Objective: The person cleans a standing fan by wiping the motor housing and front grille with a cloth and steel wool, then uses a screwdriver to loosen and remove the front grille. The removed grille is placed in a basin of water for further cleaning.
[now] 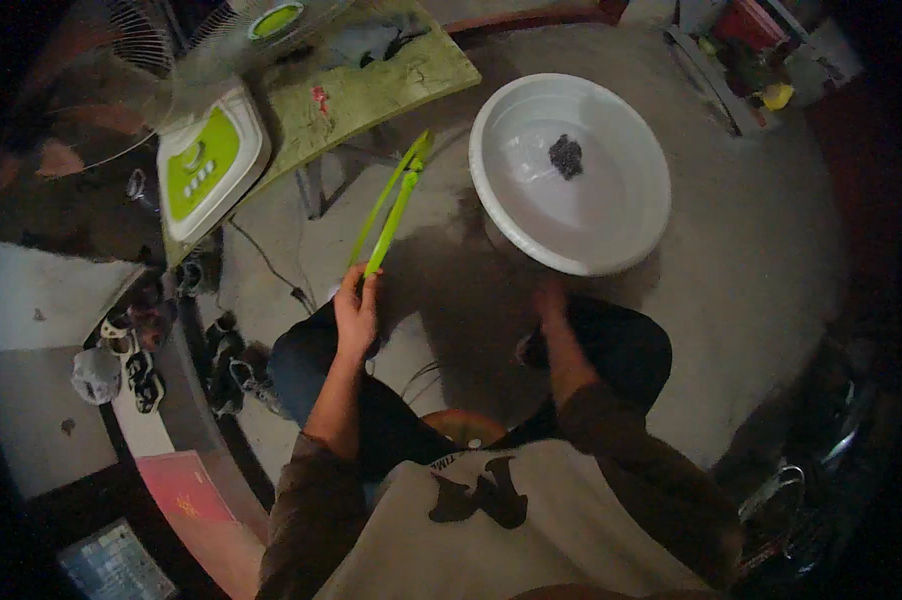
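Observation:
My left hand (357, 315) grips one end of a thin lime-green plastic frame (391, 214), which looks like a clothes hanger. The frame points up and away, between the green-topped table and the basin. To its right is a large round white plastic basin (493, 221) that appears to hold water. A small dark patch (565, 156), perhaps a piece of cloth or mesh, shows inside it. My right hand (550, 301) is low beside my right knee, just below the basin's near rim. It is dark and blurred, so its fingers and anything in them are hard to make out.
An electric fan's white-and-green base (214, 161) stands on the worn table (391, 90) at upper left. A cable (267, 259) trails over the concrete floor (736, 262). Several shoes (143, 382) line the left side near a red sheet (184, 487). Clutter including a yellow object (777, 96) lies at upper right.

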The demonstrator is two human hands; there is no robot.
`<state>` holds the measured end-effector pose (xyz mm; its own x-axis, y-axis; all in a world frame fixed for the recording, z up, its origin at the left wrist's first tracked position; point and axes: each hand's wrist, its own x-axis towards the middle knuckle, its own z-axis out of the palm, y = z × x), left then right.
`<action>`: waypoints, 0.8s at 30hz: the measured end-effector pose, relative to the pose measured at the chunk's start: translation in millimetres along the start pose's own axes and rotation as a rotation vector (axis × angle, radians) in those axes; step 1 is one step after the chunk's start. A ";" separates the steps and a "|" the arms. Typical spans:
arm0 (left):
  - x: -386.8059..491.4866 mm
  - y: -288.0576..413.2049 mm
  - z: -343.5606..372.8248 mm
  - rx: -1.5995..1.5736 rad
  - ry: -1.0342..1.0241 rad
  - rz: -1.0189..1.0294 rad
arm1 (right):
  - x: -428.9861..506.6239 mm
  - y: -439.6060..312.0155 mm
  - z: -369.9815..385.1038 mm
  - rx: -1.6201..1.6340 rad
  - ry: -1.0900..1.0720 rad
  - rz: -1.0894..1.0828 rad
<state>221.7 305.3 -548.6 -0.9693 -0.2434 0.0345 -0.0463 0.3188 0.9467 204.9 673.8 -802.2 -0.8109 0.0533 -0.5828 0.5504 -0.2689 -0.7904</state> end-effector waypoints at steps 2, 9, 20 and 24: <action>-7.5 -0.2 3.9 -0.008 -0.019 0.034 | 40.6 -19.4 -20.1 0.533 -0.032 -0.109; -34.7 37.2 3.9 -0.207 0.000 -0.006 | 63.9 -80.0 6.1 1.107 0.324 0.175; -75.9 79.5 -25.3 -0.352 -0.005 -0.016 | 41.2 -62.7 1.6 0.961 0.287 0.208; -92.0 86.1 -30.5 -0.390 0.009 0.045 | 18.8 -54.5 -2.8 0.905 0.256 0.200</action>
<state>314.2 327.1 -460.5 -0.9660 -0.2459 0.0795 0.0928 -0.0429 0.9948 160.2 692.2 -770.6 -0.5916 0.1049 -0.7993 0.2255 -0.9304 -0.2890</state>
